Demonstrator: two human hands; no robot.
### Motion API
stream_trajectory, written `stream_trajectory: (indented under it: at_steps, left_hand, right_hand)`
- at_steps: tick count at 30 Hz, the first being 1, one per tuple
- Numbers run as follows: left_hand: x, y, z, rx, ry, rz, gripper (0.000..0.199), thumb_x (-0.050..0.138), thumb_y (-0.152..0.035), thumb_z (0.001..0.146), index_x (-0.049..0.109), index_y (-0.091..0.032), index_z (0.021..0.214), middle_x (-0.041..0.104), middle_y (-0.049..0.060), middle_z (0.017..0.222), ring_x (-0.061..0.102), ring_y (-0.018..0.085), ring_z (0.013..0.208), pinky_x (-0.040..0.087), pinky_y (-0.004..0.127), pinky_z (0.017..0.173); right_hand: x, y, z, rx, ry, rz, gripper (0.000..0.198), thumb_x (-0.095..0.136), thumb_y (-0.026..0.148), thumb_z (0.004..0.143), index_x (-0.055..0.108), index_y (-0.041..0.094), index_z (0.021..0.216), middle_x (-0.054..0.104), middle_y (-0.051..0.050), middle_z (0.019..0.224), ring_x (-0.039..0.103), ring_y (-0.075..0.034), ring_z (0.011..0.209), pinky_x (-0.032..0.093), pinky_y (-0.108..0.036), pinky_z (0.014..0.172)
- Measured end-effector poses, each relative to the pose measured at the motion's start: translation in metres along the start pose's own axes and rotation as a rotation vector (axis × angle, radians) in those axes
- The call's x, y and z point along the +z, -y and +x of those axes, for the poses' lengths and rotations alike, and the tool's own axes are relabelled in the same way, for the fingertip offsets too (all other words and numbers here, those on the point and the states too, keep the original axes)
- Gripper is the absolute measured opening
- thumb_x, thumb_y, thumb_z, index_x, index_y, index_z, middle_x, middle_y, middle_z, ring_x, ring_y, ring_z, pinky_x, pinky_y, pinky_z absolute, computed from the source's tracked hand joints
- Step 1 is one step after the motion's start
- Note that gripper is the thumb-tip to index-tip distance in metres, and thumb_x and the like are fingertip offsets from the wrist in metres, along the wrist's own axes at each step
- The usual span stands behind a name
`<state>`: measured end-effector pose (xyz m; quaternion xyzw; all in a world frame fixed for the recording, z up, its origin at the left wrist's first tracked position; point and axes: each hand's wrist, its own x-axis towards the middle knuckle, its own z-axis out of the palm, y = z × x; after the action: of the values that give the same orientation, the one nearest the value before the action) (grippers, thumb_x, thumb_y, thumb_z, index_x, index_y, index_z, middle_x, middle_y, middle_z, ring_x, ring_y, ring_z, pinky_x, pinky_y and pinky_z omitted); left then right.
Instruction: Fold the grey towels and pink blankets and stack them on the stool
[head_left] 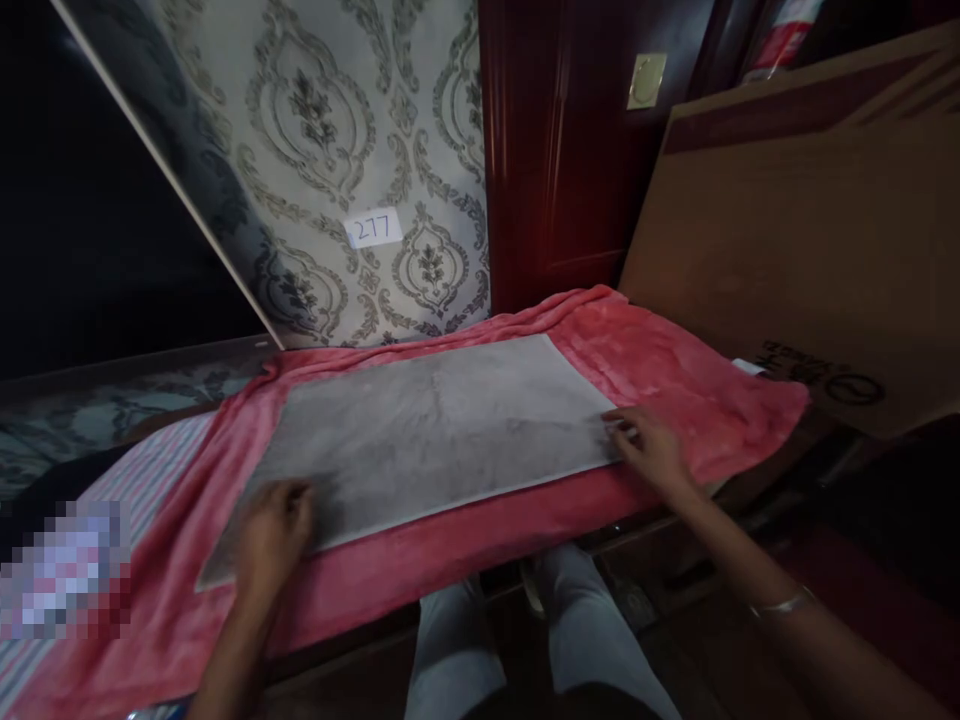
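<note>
A grey, plush-looking towel [450,420] with pale edging lies spread over a pink blanket [660,370]. My left hand [274,530] is over the towel's near left part, its fingers curled and the thumb close to the forefinger. Whether cloth is between those fingers is hidden. At the towel's right edge, close to the near right corner, my right hand [649,450] pinches the cloth between thumb and fingers. Faint creases run across the towel's middle.
A striped cloth [161,470] shows at the left, below a large dark screen [112,220]. A big cardboard box [802,230] leans at the right. Behind are patterned wallpaper with a paper label [373,228] reading 277 and a dark red wood panel [555,150].
</note>
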<state>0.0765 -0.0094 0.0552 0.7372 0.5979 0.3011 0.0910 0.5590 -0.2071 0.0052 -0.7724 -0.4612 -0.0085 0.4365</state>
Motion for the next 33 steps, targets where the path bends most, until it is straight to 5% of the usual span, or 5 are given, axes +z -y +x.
stream_trajectory:
  at_steps: [5,14,23,29,33]
  left_hand:
    - [0.037,-0.051,0.078,0.373,0.303,0.056,0.038,0.042,-0.038,0.083,0.069,-0.018,0.102,0.073,0.014,0.111,0.069,0.026,0.1,0.053,0.037,0.094]
    - [0.107,-0.084,0.207,0.379,0.297,0.285,0.046,0.042,-0.023,0.093,0.064,-0.011,0.131,0.064,0.017,0.139,0.06,0.026,0.13,0.044,0.035,0.11]
    - [0.152,-0.09,0.25,0.457,0.301,0.374,0.037,0.044,-0.029,0.097,0.073,-0.013,0.113,0.072,0.017,0.122,0.066,0.028,0.115,0.049,0.037,0.099]
    - [0.164,-0.096,0.253,0.478,0.361,0.4,0.037,0.045,-0.033,0.096,0.075,-0.012,0.105,0.071,0.019,0.115,0.065,0.03,0.11,0.049,0.038,0.095]
    - [0.174,-0.097,0.257,0.475,0.291,0.358,0.036,0.043,-0.028,0.097,0.071,-0.009,0.107,0.07,0.019,0.117,0.062,0.029,0.111,0.046,0.039,0.097]
  right_hand:
    - [0.047,0.032,0.049,-0.368,0.169,0.066,0.025,0.055,0.025,0.087,0.076,0.023,0.099,0.074,-0.01,0.109,0.067,-0.027,0.107,0.053,-0.044,0.1]
    - [0.123,0.044,0.196,-0.324,0.262,-0.141,0.034,0.06,0.013,0.086,0.076,0.016,0.115,0.072,-0.014,0.125,0.065,-0.029,0.12,0.048,-0.044,0.108]
    - [0.206,0.062,0.254,-0.43,0.384,-0.205,0.024,0.06,0.017,0.092,0.077,0.018,0.11,0.073,-0.013,0.122,0.067,-0.027,0.115,0.049,-0.038,0.102]
    - [0.218,0.055,0.256,-0.388,0.38,-0.236,0.022,0.063,0.024,0.091,0.077,0.02,0.109,0.075,-0.01,0.116,0.067,-0.025,0.109,0.049,-0.033,0.095]
    - [0.217,0.056,0.261,-0.33,0.302,-0.262,0.018,0.061,0.021,0.09,0.075,0.016,0.099,0.075,-0.012,0.104,0.066,-0.027,0.1,0.05,-0.037,0.09]
